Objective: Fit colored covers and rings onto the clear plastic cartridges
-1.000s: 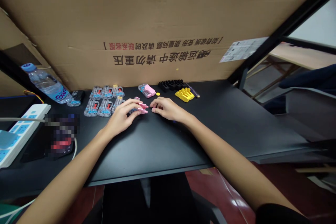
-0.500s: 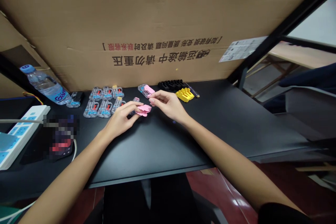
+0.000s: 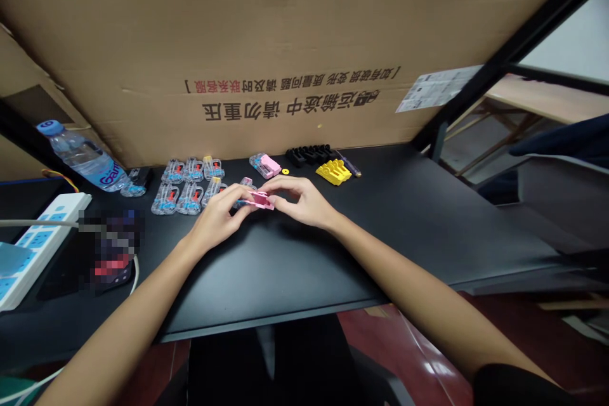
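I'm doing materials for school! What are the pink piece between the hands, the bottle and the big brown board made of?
Pink piece: probably smooth plastic, from its moulded-looking shape. Bottle: likely clear, glossy plastic; it's see-through with highlights. Brown board: seems matt cardboard, with creases and print.

I see both bare arms reaching forward from the lower corners and converging at the middle. My left forearm slants up to the left hand, its fingers bent inward in a pinch, thumb below. From the other side, my right forearm comes in, a dark sleeve at its lower end. The right hand mirrors the pose, index finger curled above the thumb, fingertips nearly meeting the left's.
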The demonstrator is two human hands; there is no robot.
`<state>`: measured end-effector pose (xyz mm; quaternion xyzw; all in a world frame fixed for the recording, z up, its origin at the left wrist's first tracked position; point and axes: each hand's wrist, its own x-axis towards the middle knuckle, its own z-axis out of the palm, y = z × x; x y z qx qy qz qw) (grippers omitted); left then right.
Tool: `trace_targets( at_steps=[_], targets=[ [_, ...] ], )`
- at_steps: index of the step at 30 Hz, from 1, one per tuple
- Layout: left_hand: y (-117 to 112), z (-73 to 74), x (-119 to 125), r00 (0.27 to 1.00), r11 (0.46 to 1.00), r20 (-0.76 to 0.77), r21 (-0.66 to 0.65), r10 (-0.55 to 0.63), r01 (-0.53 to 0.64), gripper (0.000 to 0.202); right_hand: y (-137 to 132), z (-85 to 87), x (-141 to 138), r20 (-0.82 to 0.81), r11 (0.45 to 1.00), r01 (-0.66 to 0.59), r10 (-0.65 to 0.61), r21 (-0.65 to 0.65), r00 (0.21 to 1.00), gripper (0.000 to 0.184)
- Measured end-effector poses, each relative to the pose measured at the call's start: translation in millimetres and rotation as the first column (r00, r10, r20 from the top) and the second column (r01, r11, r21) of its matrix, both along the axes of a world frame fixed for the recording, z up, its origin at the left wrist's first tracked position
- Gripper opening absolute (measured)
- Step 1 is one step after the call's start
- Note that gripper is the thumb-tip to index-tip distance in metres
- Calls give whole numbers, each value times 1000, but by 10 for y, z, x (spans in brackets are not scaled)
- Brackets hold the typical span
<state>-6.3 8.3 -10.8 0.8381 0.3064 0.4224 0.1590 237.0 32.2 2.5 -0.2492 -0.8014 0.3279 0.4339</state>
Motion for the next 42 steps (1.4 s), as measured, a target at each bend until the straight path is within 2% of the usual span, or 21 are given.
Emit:
trace_targets(
  at_steps=[7, 10, 16, 25, 34, 42],
  targets=[
    [-20, 37, 5, 999, 999, -17, 18, -30, 30, 8, -23, -24, -28, -56, 989, -5, -3, -145, 998, 28],
    [-22, 39, -1, 999, 999, -33, 10, -34, 35, 7, -17, -21, -22, -40, 988, -10, 4, -153, 999, 29],
    [-14, 21, -5, 999, 1000, -19, 12, -28, 28, 6, 3, -10, 0, -22, 998, -31, 30, -62, 999, 25],
    [-39, 39, 1, 993, 999, -116, -1, -33, 34, 6, -24, -51, -5, -2, 976, 41, -41, 216, 999, 14],
    [-25, -5, -15, 980, 996, -195, 90, 30, -13, 11, -58, -116, -37, 4, 946, 112, -119, 304, 993, 20],
    [-30, -13, -12, 972, 996, -226, 81, 65, -48, 13, -69, -132, -51, 88, 922, 158, -201, 353, 976, 21]
  ],
)
